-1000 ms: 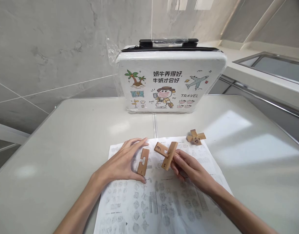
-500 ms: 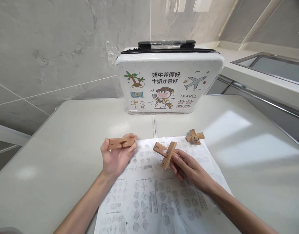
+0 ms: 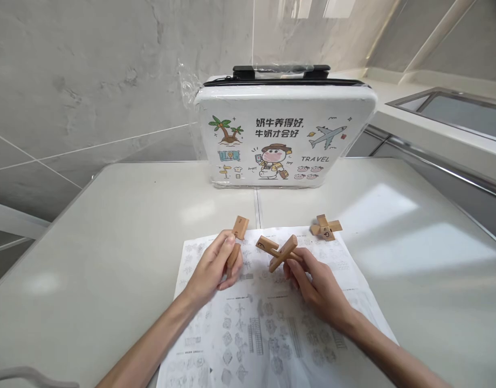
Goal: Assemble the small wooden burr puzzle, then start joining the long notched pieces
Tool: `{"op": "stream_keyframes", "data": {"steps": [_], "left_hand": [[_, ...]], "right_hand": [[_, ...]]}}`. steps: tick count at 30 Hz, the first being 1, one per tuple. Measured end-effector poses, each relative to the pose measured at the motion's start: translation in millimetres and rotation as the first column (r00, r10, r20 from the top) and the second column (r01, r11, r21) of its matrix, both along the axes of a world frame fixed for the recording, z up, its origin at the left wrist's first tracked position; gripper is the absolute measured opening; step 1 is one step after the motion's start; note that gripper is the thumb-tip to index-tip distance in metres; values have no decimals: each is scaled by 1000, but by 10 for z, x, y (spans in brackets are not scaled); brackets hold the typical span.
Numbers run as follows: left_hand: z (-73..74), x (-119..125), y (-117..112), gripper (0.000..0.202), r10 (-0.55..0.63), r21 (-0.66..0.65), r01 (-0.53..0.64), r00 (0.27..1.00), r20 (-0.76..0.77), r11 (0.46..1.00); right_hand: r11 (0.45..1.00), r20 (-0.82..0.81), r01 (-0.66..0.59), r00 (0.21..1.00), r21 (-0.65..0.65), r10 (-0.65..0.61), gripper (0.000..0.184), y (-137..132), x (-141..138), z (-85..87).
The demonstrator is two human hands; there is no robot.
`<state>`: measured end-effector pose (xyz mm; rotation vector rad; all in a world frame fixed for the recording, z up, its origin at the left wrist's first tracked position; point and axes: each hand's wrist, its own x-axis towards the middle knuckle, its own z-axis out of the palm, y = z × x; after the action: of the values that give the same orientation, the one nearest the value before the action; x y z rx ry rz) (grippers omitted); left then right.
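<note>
My left hand (image 3: pixel 214 267) grips a single notched wooden puzzle bar (image 3: pixel 236 237), held nearly upright above a printed instruction sheet (image 3: pixel 268 323). My right hand (image 3: pixel 312 280) holds two wooden bars joined into a cross (image 3: pixel 277 251), one bar marked with a dark curved sign. The two hands are close together over the top of the sheet, the single bar a short way left of the cross. A smaller assembled wooden cross piece (image 3: pixel 325 227) lies on the sheet's far right corner, untouched.
A white plastic-wrapped case (image 3: pixel 286 134) with cartoon prints and a black handle stands at the back of the pale table (image 3: pixel 110 226). A tiled grey wall rises behind it. A raised ledge with a metal frame (image 3: pixel 446 116) runs along the right.
My left hand picked the single bar off the sheet, lifted it out to the left, then brought it back upright near the cross. My right hand tilted the cross slightly.
</note>
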<state>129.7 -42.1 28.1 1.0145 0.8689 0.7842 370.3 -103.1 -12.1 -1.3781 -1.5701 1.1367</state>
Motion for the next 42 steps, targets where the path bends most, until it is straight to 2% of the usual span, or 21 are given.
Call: {"op": "stream_keyframes", "data": {"steps": [3,7,10,20,24,28,35,42], "left_hand": [[37,42,-85,36,-75,11,75,997,-36,997],[60,93,-181,47,-212,14,212,977,7,977],[47,138,-255,55,-252,64,251,968,7,966],[-14,261,-384,54,-203,104,201,979,9,974],[1,338,-456,61,-165,55,166,986,-23,985],[44,385,-511,64,-91,13,91,995,-34,996],[48,400,-527,71,-48,-35,46,997,-57,998],[-33,384,-517,69,-49,7,50,994,-100,999]], "right_hand": [[998,59,-13,998,57,9,22,-3,-6,-41],[992,127,-53,991,118,38,17,-2,-32,-65],[985,170,-65,985,158,37,17,-7,-58,-83],[928,407,-100,912,358,-59,17,-41,-123,-90],[855,458,-121,877,505,-146,11,-57,-145,-103],[778,488,-164,849,607,-203,14,-60,-162,-87],[746,500,-166,830,645,-248,16,-68,-181,-78],[754,477,-120,835,646,-275,14,-78,-161,-129]]}}
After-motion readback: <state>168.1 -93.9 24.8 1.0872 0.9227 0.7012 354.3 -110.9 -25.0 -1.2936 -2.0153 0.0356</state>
